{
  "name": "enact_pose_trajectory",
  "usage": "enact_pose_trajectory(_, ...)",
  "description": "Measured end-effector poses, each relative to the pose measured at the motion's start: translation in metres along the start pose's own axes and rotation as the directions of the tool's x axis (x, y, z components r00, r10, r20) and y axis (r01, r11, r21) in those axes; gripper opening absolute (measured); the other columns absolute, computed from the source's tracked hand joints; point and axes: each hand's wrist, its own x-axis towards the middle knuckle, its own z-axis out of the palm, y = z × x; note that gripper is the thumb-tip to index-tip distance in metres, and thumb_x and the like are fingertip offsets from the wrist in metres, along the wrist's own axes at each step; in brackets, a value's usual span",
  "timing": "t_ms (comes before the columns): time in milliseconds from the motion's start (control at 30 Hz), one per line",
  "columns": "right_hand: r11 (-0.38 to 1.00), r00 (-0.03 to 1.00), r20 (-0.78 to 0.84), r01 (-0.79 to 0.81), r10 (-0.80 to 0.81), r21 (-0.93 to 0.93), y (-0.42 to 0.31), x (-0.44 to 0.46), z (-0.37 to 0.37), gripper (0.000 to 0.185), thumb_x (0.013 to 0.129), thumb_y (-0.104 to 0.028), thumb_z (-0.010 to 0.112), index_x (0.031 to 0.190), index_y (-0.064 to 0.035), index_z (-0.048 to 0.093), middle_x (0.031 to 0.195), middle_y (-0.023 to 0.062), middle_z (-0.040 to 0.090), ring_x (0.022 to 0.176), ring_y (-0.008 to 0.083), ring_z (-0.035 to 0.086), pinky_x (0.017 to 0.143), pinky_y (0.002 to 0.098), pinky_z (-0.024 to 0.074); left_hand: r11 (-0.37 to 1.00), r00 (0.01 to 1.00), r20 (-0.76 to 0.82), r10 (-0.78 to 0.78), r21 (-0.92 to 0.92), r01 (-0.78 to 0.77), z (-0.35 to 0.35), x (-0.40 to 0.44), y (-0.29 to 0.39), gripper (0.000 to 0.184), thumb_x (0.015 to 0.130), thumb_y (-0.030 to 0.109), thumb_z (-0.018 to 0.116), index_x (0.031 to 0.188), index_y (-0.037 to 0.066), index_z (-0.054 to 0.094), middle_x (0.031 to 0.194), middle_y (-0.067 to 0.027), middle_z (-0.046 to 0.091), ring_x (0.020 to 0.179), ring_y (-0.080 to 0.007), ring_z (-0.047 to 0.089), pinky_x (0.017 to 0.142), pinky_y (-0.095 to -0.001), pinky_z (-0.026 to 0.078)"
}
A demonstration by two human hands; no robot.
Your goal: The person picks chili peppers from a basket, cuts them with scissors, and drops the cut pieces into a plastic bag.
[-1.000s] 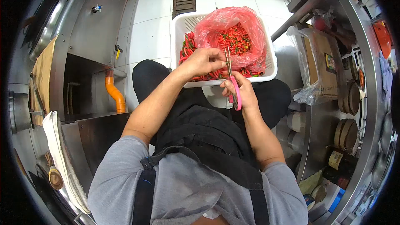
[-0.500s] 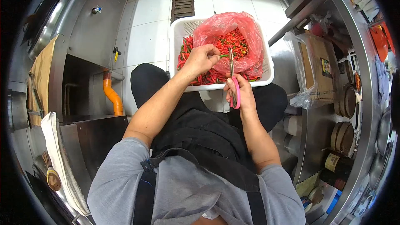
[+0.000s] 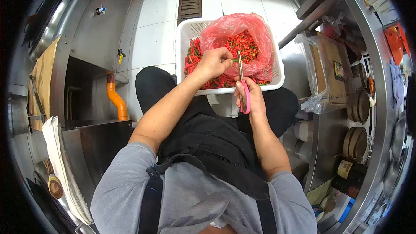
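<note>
White tiles (image 3: 156,39) run across the floor, split at the far end by a dark drain grate (image 3: 190,0). To the worker's left stands a steel cabinet (image 3: 97,30); to the right, a steel rack (image 3: 329,138) crowded with pots and bottles. Between them the worker sits, in a grey shirt (image 3: 123,177) and a black apron (image 3: 195,125), knees apart. A white basket (image 3: 182,60) is just in front of those knees, on the floor side of the worker's lap. Over on the rack I see a carton (image 3: 340,78) wrapped in clear plastic. Inside the basket a red bag (image 3: 223,24) gapes wide. Low on the left, an orange pipe (image 3: 117,99) bends down beside the cabinet.

Both hands meet over the near part of the basket. The right hand (image 3: 252,97) grips pink-handled scissors (image 3: 247,97), blades pointing away from the worker. The left hand (image 3: 214,63) pinches a chilli (image 3: 235,60), its green end at the blades; whether they have closed on it, I can't tell. Long chillies (image 3: 193,52) fill the basket around the bag, and short red and green pieces (image 3: 243,45) lie inside it.
</note>
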Motion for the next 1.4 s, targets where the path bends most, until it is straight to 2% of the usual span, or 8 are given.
enact_pose_trajectory(200, 0.997, 0.998, 0.009, 0.069, -0.069, 0.018, 0.002, 0.0, 0.002, 0.033, 0.094, -0.023, 0.061, 0.116, 0.0011, 0.056, 0.071, 0.0043, 0.061, 0.047, 0.0116, 0.055, 0.042, 0.0241, 0.0438, 1.0, 1.0, -0.006, 0.021, -0.013, -0.021, 0.009, 0.003, -0.001, 0.016, 0.079, 0.012, 0.069, 0.091, 0.001, 0.067, 0.081, -0.0128, 0.07, 0.077, -0.0213, 0.068, 0.071, -0.0347, 0.053)
enact_pose_trajectory(267, 0.999, 0.999, -0.007, 0.053, -0.053, -0.011, 0.001, 0.003, 0.001, 0.041, 0.088, -0.028, 0.069, 0.116, -0.0003, 0.057, 0.072, 0.006, 0.061, 0.047, 0.0117, 0.055, 0.043, 0.0253, 0.0438, 0.998, 0.998, 0.001, 0.063, -0.009, -0.063, 0.012, 0.003, -0.002, 0.016, 0.079, 0.011, 0.068, 0.091, 0.001, 0.067, 0.081, -0.0129, 0.07, 0.077, -0.0221, 0.068, 0.071, -0.0349, 0.053)
enact_pose_trajectory(367, 0.999, 0.999, -0.023, 0.042, -0.042, -0.021, 0.0, 0.007, 0.001, 0.038, 0.089, -0.029, 0.068, 0.113, -0.0004, 0.058, 0.069, 0.0051, 0.059, 0.046, 0.0113, 0.055, 0.041, 0.0248, 0.0426, 0.998, 0.997, 0.029, 0.067, 0.009, -0.067, 0.009, 0.001, 0.006, 0.017, 0.082, 0.013, 0.07, 0.095, 0.002, 0.066, 0.082, -0.0073, 0.069, 0.075, -0.0144, 0.064, 0.07, -0.0311, 0.051)
enact_pose_trajectory(567, 1.0, 0.999, -0.049, -0.008, 0.007, -0.017, -0.005, 0.009, -0.002, 0.034, 0.09, -0.03, 0.067, 0.106, -0.0012, 0.059, 0.065, 0.0042, 0.057, 0.042, 0.0109, 0.053, 0.037, 0.0241, 0.0397, 0.993, 0.997, -0.006, 0.081, 0.083, -0.08, 0.012, 0.019, 0.001, 0.015, 0.08, 0.009, 0.067, 0.094, 0.002, 0.067, 0.082, -0.0113, 0.069, 0.077, -0.0215, 0.067, 0.073, -0.0351, 0.052)
enact_pose_trajectory(833, 0.999, 0.992, -0.126, 0.022, -0.017, 0.04, -0.001, -0.012, -0.025, 0.032, 0.094, -0.023, 0.061, 0.116, 0.0005, 0.056, 0.069, 0.0067, 0.06, 0.043, 0.0124, 0.055, 0.038, 0.024, 0.0433, 0.937, 0.957, -0.08, 0.278, 0.239, -0.253, -0.005, 0.039, -0.036, 0.027, 0.081, 0.004, 0.061, 0.107, 0.006, 0.068, 0.104, -0.0149, 0.068, 0.096, -0.0252, 0.066, 0.085, -0.0336, 0.051)
enact_pose_trajectory(1033, 0.985, 0.98, -0.138, 0.156, -0.146, 0.067, 0.015, -0.02, -0.046, 0.032, 0.095, -0.019, 0.059, 0.117, 0.0032, 0.055, 0.07, 0.0074, 0.061, 0.044, 0.0116, 0.055, 0.039, 0.023, 0.0443, 0.954, 0.999, -0.054, -0.003, 0.301, 0.019, -0.056, 0.004, -0.057, 0.026, 0.084, 0.007, 0.063, 0.109, 0.003, 0.067, 0.099, -0.0151, 0.07, 0.089, -0.0242, 0.069, 0.081, -0.0321, 0.053)
enact_pose_trajectory(1100, 0.984, 0.98, -0.159, 0.139, -0.12, 0.112, 0.018, -0.015, -0.04, 0.031, 0.093, -0.019, 0.062, 0.116, 0.0013, 0.057, 0.07, 0.006, 0.06, 0.045, 0.0105, 0.055, 0.039, 0.0224, 0.0432, 0.899, 0.982, 0.094, -0.166, 0.423, 0.112, -0.063, -0.005, -0.061, 0.026, 0.082, 0.009, 0.065, 0.107, 0.003, 0.067, 0.094, -0.0148, 0.071, 0.087, -0.0249, 0.069, 0.079, -0.0333, 0.054)
enact_pose_trajectory(1400, 0.991, 0.977, -0.177, 0.129, -0.121, 0.035, 0.018, -0.013, -0.03, 0.034, 0.088, -0.016, 0.069, 0.117, -0.0014, 0.06, 0.072, 0.005, 0.062, 0.047, 0.009, 0.055, 0.042, 0.021, 0.0416, 0.866, 0.97, 0.23, 0.081, 0.464, -0.183, -0.015, -0.016, -0.075, 0.025, 0.079, 0.018, 0.07, 0.1, 0.004, 0.067, 0.085, -0.0164, 0.068, 0.08, -0.03, 0.067, 0.074, -0.0406, 0.052)
